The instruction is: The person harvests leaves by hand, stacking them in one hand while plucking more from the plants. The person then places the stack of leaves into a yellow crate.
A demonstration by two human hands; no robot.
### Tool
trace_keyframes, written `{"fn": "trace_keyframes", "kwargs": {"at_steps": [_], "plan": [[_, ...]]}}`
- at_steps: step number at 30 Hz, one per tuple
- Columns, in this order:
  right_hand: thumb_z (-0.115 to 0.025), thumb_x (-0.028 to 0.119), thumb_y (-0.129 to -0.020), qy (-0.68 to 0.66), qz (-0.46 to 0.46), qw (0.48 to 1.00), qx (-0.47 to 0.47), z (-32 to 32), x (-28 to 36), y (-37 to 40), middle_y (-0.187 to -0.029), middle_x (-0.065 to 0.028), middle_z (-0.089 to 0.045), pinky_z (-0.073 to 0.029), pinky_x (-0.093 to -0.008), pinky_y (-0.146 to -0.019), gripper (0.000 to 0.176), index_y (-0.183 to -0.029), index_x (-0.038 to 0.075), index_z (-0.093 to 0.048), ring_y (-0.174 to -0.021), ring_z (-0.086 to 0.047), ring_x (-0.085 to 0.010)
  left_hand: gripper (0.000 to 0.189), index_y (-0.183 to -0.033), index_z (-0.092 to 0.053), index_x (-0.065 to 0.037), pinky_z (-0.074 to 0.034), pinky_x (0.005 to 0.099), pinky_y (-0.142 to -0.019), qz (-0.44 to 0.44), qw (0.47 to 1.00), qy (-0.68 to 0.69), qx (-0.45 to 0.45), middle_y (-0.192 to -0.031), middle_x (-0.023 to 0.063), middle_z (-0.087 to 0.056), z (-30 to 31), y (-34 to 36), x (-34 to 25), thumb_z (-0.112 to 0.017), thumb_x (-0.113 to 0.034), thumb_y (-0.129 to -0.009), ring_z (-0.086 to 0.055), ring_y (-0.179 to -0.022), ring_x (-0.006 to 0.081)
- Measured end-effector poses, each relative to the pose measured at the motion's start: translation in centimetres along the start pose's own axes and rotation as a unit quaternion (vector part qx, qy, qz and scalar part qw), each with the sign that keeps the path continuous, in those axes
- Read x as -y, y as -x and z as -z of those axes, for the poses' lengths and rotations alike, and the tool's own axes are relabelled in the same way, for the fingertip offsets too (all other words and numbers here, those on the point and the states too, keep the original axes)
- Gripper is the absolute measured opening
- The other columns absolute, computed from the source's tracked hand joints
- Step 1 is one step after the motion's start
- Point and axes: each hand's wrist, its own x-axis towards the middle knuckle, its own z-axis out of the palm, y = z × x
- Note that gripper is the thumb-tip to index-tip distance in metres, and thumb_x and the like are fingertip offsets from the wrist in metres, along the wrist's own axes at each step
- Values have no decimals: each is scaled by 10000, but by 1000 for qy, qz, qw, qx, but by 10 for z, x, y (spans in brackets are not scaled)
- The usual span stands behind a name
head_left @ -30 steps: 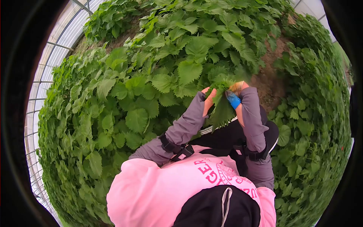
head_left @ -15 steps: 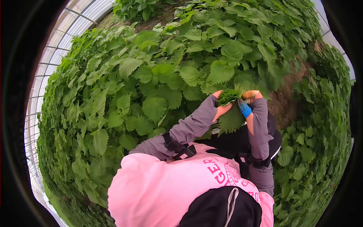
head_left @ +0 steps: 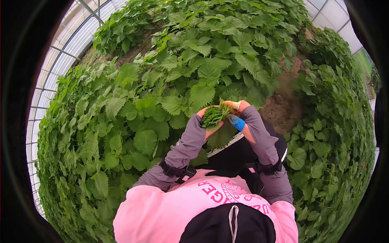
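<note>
A thick bundle of green perilla leaves (head_left: 213,117) lies in my left hand (head_left: 212,129), whose fingers wrap round it from both sides. The stems point right, towards my right hand (head_left: 243,107). That hand is closed at the stem end and seems to pinch the stems. It has a tan covering on some fingers and a blue wrap (head_left: 236,122) near the thumb. Perilla plants (head_left: 201,95) with broad, saw-edged leaves stand just beyond both hands.
Dense perilla foliage (head_left: 121,137) spreads on the left and ahead. More plants (head_left: 324,170) grow on the right, past a strip of bare soil (head_left: 279,111). A greenhouse wall with metal ribs (head_left: 48,77) curves along the left.
Both hands have shifted left in the view with the bundle, which now tilts to show its stems. The large leaf that hung below the hands is less distinct now. The view has turned somewhat right.
</note>
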Motion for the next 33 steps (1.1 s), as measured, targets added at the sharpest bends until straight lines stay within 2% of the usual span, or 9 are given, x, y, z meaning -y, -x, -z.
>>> {"fn": "trace_keyframes", "kwargs": {"at_steps": [1,4,7,10,19,26,28,32,33], "plan": [[-622,158,-791,-63,-19,998,25,11,6,-8,-835,-23,-472,-363,-238,-596,326,-1080,31,-541,-651,-400,-100,390,-1104,-497,-17,-445,225,-769,-5,1000,0,5,-951,35,-601,2,-1,-2,-656,-67,-750,-551,-854,90],[-502,0,-803,-65,-82,964,-244,47,40,-50,-873,-32,-531,-342,-165,-468,325,-1124,50,-485,-583,-458,-52,308,-1060,-541,-18,-430,228,-743,31,999,39,7,-918,22,-608,6,-3,1,-633,-130,-788,-535,-818,86],[-421,45,-815,24,-67,937,-341,86,-2,-106,-917,-73,-491,-361,-189,-480,347,-1159,1,-417,-617,-480,-83,295,-1046,-545,-15,-430,229,-735,8,999,30,19,-911,17,-606,8,-10,4,-636,-123,-787,-535,-811,85],[-423,98,-822,-29,-142,950,-276,83,-14,-122,-957,-89,-482,-416,-209,-533,360,-1167,-4,-406,-662,-503,-98,256,-1023,-553,-18,-431,238,-732,28,998,45,31,-913,15,-606,9,-18,0,-627,-106,-795,-538,-803,92],[-484,186,-856,-333,-156,914,-171,52,-57,-120,-969,-110,-522,-486,-262,-725,312,-1075,-35,-459,-765,-562,-161,208,-1009,-548,-18,-430,242,-741,51,996,72,7,-920,22,-606,17,-23,15,-592,-93,-820,-541,-802,98],[-502,272,-830,-48,-279,956,-69,45,-51,-124,-724,-30,-524,-409,-218,-545,274,-929,17,-522,-584,-480,-95,199,-980,-558,-17,-436,254,-718,18,997,72,-3,-892,28,-611,12,-27,7,-601,-116,-812,-540,-774,109],[-447,344,-855,47,-260,963,-51,45,-44,-123,-608,-32,-517,-359,-264,-522,345,-729,44,-559,-583,-474,-112,203,-980,-558,-19,-437,258,-705,-33,999,8,-11,-880,26,-610,12,-27,5,-602,-120,-811,-536,-762,109],[-456,336,-839,147,-179,971,-53,45,-66,-122,-609,-31,-504,-370,-274,-548,331,-759,35,-567,-575,-467,-130,205,-982,-559,-22,-434,253,-702,-31,999,16,-23,-878,27,-609,14,-26,11,-602,-136,-817,-529,-758,106],[-466,327,-830,182,-81,975,-102,44,-81,-121,-618,-27,-505,-371,-273,-552,315,-777,35,-571,-575,-463,-133,210,-981,-559,-22,-432,252,-703,-10,1000,23,-19,-877,23,-608,15,-26,11,-605,-145,-817,-525,-759,104]]}}
